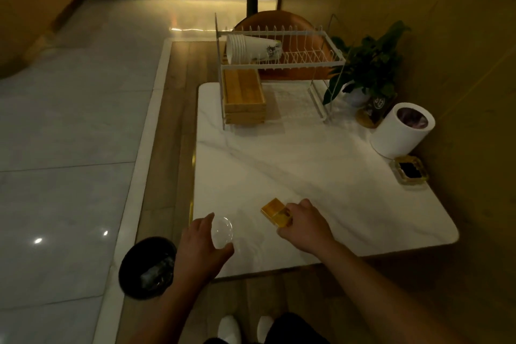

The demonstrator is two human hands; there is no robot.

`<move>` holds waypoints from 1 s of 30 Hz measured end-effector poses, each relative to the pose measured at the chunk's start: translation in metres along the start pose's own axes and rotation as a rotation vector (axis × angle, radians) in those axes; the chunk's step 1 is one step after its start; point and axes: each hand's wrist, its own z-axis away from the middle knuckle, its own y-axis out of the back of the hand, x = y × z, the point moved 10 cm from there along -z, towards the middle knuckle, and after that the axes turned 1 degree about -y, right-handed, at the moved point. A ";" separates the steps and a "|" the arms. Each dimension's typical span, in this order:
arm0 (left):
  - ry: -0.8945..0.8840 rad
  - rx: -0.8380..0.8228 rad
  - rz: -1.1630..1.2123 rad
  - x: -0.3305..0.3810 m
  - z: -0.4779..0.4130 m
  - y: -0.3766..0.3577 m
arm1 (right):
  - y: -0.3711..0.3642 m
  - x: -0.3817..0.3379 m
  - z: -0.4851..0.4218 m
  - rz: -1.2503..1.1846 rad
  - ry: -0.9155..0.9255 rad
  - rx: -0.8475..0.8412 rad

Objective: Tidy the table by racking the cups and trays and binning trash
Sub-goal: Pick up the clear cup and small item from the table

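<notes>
Dim, warm-tinted, soft view; glare spots on floor [69, 126], wide-angle bending at edges.

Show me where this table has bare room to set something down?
Bare: the middle of the table, between the rack, the left hand gripping a clear cup and the right hand holding a yellow box. Crowded: the right edge: plant, white bin, ashtray.

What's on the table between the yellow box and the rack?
Nothing: in the head view, only bare table runs from the yellow box in the right hand to the rack.
</notes>
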 end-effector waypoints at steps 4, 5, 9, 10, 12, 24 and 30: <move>0.094 0.057 -0.011 -0.024 0.026 0.021 | -0.016 -0.030 -0.005 0.030 0.112 -0.053; 0.108 0.079 -0.016 -0.031 0.035 0.026 | -0.023 -0.040 -0.005 0.034 0.145 -0.075; 0.210 0.183 -0.020 -0.069 0.069 0.050 | -0.052 -0.088 -0.002 0.049 0.269 -0.141; 0.244 0.189 -0.020 -0.081 0.078 0.054 | -0.061 -0.101 0.001 0.054 0.294 -0.164; 0.298 0.199 -0.019 -0.103 0.094 0.063 | -0.077 -0.129 0.007 0.065 0.344 -0.203; 0.498 0.245 0.112 -0.282 0.131 0.126 | -0.191 -0.290 0.023 0.201 0.374 -0.294; 0.514 0.085 0.088 -0.354 0.109 0.138 | -0.245 -0.332 0.030 0.272 0.284 -0.390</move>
